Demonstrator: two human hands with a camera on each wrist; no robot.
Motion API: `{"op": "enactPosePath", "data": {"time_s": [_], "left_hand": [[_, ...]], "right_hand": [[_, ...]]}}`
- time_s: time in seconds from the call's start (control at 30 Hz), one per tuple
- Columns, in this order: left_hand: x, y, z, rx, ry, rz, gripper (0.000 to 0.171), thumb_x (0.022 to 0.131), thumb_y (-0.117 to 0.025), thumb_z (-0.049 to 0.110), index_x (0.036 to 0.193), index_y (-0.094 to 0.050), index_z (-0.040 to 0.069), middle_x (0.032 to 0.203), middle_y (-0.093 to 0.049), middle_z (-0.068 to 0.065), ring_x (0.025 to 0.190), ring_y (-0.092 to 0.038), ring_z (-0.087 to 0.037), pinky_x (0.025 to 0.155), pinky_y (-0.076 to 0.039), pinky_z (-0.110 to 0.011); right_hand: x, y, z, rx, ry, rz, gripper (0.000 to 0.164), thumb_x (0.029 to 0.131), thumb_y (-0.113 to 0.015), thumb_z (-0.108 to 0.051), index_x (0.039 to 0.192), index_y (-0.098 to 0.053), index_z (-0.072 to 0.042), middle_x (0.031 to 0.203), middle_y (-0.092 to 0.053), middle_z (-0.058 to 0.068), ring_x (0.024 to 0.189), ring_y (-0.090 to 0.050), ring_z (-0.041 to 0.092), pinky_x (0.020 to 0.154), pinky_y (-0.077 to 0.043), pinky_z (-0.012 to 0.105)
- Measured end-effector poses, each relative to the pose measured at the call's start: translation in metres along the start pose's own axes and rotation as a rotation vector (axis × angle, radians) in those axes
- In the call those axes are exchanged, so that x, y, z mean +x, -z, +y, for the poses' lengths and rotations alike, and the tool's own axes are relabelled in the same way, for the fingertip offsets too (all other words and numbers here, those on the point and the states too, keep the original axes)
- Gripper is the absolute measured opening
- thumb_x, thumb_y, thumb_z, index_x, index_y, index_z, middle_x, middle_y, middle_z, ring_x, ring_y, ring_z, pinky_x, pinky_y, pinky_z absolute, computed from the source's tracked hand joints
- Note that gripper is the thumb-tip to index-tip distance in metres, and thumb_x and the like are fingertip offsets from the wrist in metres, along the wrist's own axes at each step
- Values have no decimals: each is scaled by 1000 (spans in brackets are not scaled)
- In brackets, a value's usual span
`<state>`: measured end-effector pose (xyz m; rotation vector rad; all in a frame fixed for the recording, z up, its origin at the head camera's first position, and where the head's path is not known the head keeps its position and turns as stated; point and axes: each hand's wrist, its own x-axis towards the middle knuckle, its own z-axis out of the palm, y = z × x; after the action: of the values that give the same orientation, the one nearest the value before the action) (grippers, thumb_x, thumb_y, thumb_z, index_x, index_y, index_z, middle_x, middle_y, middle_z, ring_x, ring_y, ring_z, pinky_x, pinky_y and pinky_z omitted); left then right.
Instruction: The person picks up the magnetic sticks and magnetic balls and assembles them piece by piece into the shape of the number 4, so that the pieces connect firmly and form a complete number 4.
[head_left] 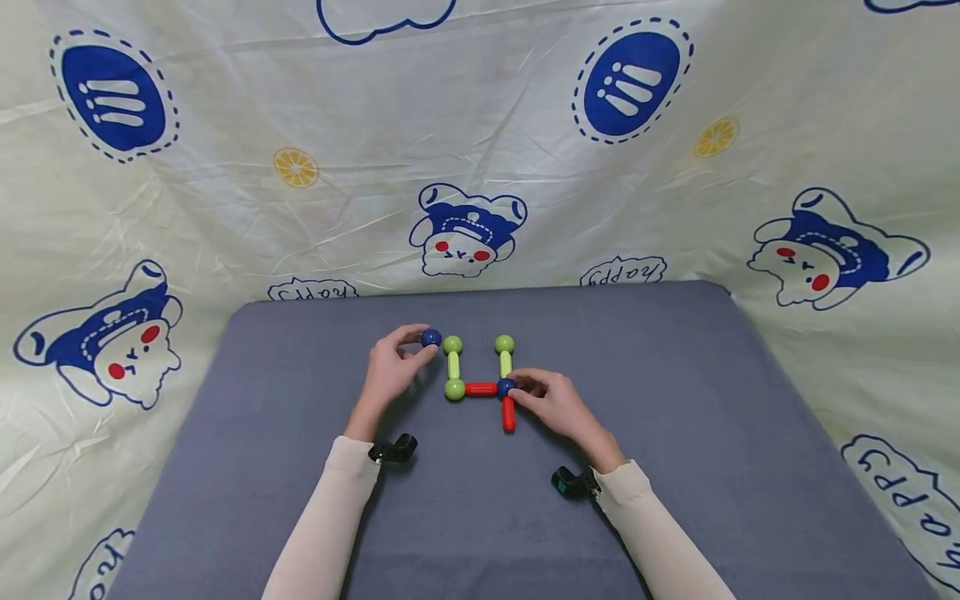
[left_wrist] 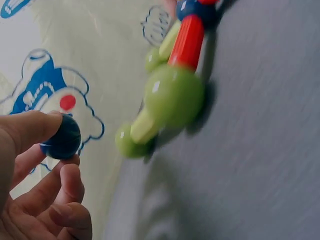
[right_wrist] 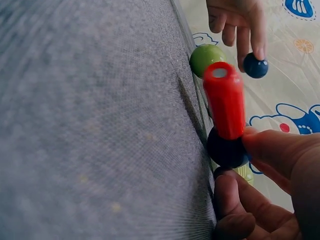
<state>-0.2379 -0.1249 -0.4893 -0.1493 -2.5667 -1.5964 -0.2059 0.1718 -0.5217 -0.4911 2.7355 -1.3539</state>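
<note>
My left hand (head_left: 392,367) pinches a loose blue ball (left_wrist: 70,137) between thumb and fingertips, close to the left of an upper green ball (head_left: 452,344). On the table lies a joined figure of balls and rods. A green rod (head_left: 453,367) runs down to a corner green ball (head_left: 454,389), and a red rod (head_left: 481,389) links that to another blue ball (right_wrist: 227,150). From this second blue ball a green rod leads up to a green ball (head_left: 505,343), and a red rod (right_wrist: 225,105) points toward me. My right hand (head_left: 553,400) pinches this joint ball.
A dark grey cloth covers the table (head_left: 660,400). Behind and beside it hangs a pale curtain (head_left: 480,108) with blue bear prints. Each wrist carries a black camera mount, one at the left wrist (head_left: 393,450) and one at the right wrist (head_left: 573,483).
</note>
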Motion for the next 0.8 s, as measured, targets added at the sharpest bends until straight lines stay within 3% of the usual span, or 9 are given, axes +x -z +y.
{"op": "enactPosePath", "data": {"time_s": [0.4, 0.57, 0.8], "left_hand": [[-54, -35, 13, -116, -2, -110, 39, 91, -80, 17, 129, -71, 14, 121, -73, -11, 65, -57, -14, 56, -46, -25], [-76, -50, 13, -131, 13, -192, 41, 91, -80, 21, 131, -70, 15, 121, -72, -11, 66, -59, -11, 60, -48, -24], [-87, -59, 13, -136, 12, -187, 42, 91, -80, 20, 130, -67, 13, 118, -73, -10, 66, -59, -12, 62, -47, -24]], "right_hand": [[1, -2, 4, -12, -28, 10, 29, 96, -74, -21, 124, -73, -11, 110, -76, 8, 79, -64, 13, 71, -52, 28], [1, -1, 3, -1, -42, 14, 29, 96, -74, -21, 124, -74, -12, 112, -76, 8, 78, -64, 14, 70, -52, 28], [3, -1, 1, -13, -39, 10, 30, 97, -74, -23, 125, -74, -13, 112, -76, 7, 80, -64, 14, 72, -52, 28]]}}
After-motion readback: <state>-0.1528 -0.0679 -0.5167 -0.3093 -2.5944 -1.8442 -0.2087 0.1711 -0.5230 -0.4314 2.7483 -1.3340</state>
